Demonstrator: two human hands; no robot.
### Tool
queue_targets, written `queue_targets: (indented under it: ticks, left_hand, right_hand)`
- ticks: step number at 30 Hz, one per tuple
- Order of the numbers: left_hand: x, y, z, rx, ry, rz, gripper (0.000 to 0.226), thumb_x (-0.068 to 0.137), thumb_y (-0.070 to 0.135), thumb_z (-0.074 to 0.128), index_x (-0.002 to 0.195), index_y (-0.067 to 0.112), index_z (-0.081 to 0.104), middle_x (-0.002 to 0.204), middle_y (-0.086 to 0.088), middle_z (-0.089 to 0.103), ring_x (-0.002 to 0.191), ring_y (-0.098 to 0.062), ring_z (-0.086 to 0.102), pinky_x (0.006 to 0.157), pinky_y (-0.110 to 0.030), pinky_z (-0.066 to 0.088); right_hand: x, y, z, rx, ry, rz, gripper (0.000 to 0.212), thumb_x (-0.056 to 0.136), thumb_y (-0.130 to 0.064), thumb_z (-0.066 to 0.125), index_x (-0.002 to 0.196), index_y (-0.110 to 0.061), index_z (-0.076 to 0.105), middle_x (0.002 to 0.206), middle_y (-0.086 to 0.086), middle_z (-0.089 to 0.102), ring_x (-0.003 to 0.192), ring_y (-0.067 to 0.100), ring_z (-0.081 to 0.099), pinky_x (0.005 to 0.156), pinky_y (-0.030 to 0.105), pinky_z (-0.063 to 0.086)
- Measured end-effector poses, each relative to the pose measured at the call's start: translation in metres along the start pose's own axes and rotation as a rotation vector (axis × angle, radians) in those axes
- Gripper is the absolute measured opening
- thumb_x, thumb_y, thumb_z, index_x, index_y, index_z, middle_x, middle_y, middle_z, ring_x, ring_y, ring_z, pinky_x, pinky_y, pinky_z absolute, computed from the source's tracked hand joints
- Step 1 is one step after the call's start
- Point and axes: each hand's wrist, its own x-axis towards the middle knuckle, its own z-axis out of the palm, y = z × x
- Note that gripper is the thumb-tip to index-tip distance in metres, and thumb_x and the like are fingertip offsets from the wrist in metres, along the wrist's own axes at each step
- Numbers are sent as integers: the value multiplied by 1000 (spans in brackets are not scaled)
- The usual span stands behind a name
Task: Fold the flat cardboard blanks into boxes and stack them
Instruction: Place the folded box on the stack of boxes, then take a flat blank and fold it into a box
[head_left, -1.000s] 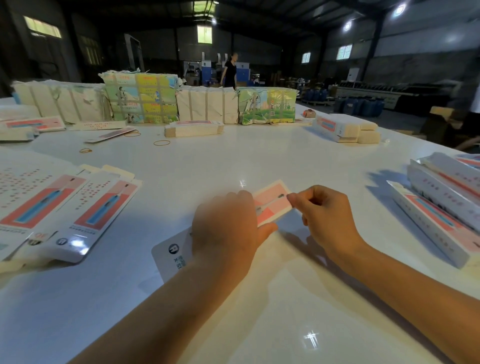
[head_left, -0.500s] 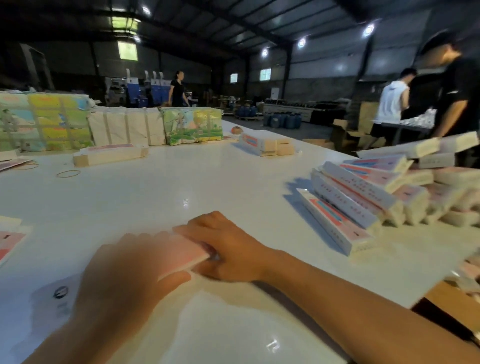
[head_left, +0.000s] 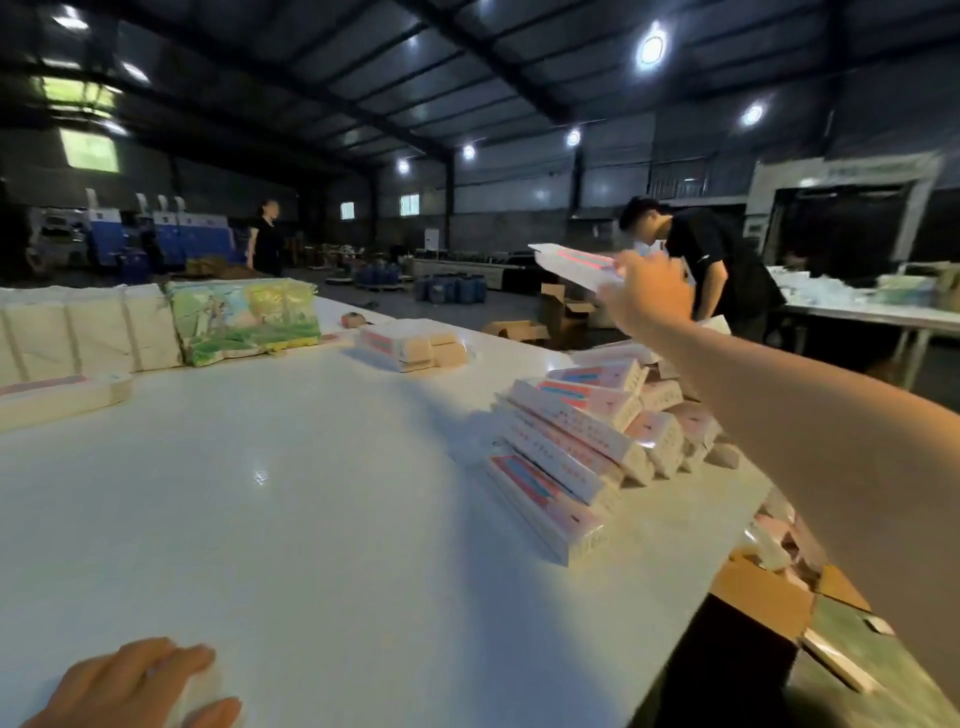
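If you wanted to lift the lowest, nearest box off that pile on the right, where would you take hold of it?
I'd pinch the box across its narrow width near the closer end, coming from above. It is long, slim, and leans on the pile, with only that end free.

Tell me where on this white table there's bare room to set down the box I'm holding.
The broad bare table stretch lies between your left hand, the paper-wrapped bundles and the leaning stack of folded boxes. The right edge under your right hand and its box is crowded.
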Motion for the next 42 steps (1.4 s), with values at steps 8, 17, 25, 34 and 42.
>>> queue_targets:
  ticks: [8,17,25,34,42]
  left_hand:
    - [7,-9,2,100,18,-47,59,76,81,28,112,37,45,91,12,34,68,-29,54,61,-51,50]
    - [8,75,-60,293,-117,-106,47,68,52,34,82,27,71,82,7,64,73,-21,64,53,-29,49]
    - [5,79,-51,376,-130,-163,45,91,54,30,126,33,48,124,11,45,114,-13,36,94,-27,34]
    - [3,79,-49,194,-163,-240,41,91,45,45,124,21,52,125,-3,46,115,-24,34,97,-41,31]
    - [16,-30,-173,434,-33,-862,51,84,51,52,121,16,50,126,-11,44,118,-30,39,85,-40,36]
  right_hand:
    - [-19,57,7,-315,-140,135,33,90,-23,52,122,-17,57,135,16,41,128,37,31,105,52,27]
    - [-95,-130,-18,362,-39,-505,26,91,-22,51,109,-14,68,119,10,62,111,30,50,92,46,43]
    - [-274,-184,53,467,-684,-776,19,93,-24,51,92,-18,70,108,7,64,107,29,56,89,38,45]
    - [-286,-174,74,589,-588,-898,19,84,-14,61,72,-27,66,86,-9,56,90,26,61,73,40,47]
    - [-288,-172,84,657,-500,-907,10,84,-17,63,78,-22,70,89,-8,57,81,32,65,71,46,52]
